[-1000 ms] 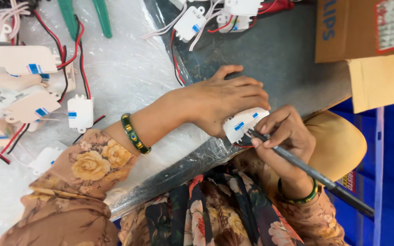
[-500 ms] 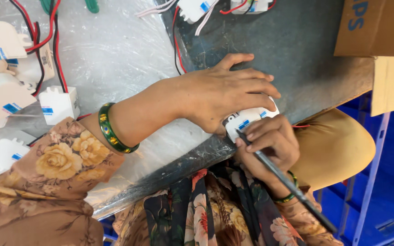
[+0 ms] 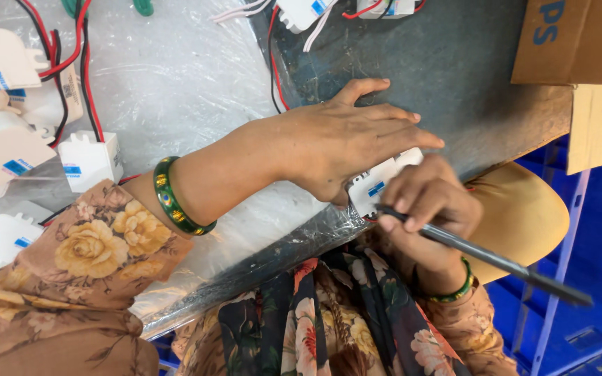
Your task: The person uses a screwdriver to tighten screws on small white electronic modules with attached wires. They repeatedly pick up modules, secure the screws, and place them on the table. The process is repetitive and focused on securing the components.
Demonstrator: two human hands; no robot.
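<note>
- White plastic module [image 3: 379, 186] with small blue label, lying at near edge of table [image 3: 454, 76], pinned beneath left hand [image 3: 346, 143]
- Left hand laid flat over module, palm down, fingers stretched out together toward table edge, thumb spread apart; not curled round anything, pressing rather than gripping
- Green bangle [image 3: 175, 198] on left wrist, floral brown sleeve behind it
- Right hand [image 3: 423, 198] closed round dark slender tool [image 3: 482, 257], held pencil-fashion, tip set against module edge, shaft slanting away past wrist
- Beaded green bracelet [image 3: 454, 289] on right wrist
- Dark grey mat over table's far part, crinkled clear plastic sheet [image 3: 175, 83] over remainder
- Further white modules [image 3: 88, 160] with red and black wires [image 3: 85, 63] scattered well apart from hands, on plastic sheet
- Brown cardboard box [image 3: 573, 42] at table corner
- Blue crates [image 3: 593, 264] on floor beside table
- Floral garment across lap below table edge
</note>
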